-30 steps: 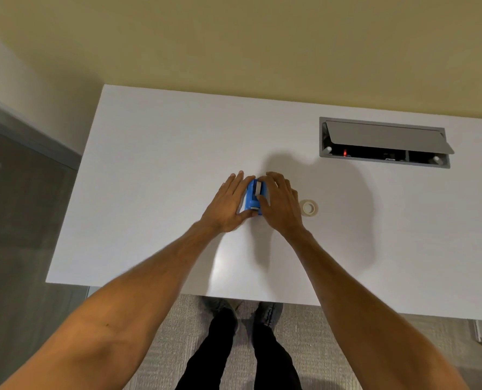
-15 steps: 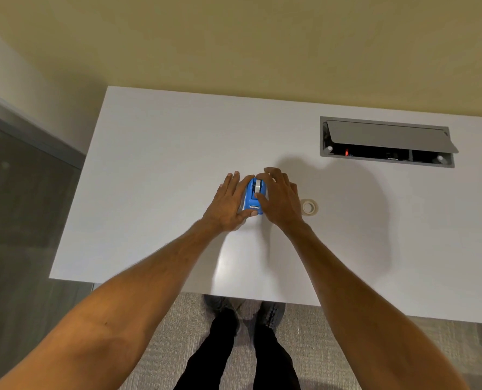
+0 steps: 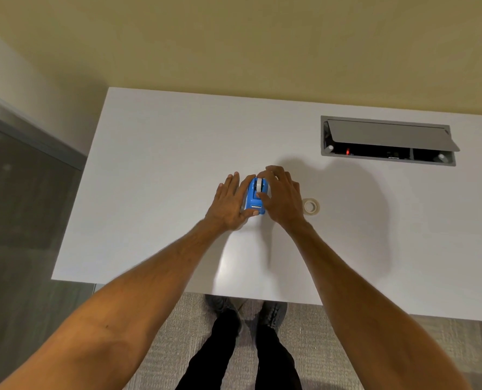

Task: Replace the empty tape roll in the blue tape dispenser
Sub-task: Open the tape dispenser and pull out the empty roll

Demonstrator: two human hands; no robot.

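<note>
right hand (image 3: 283, 201) grips dispenser (image 3: 252, 196), cutter end (image 3: 256, 206) pointing nearward

- Left hand (image 3: 230, 205): fingers straight, pointing to 12 o'clock, thumb pressing the tape dispenser (image 3: 253, 199).
- Right hand (image 3: 284, 201): at the left hand's 3 o'clock, fingers curled over the dispenser.
- Both bare forearms stretch forward and converge.

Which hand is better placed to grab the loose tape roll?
Likely the right hand: the tape roll lies on its side of the dispenser; the left hand rests on the other.
</note>
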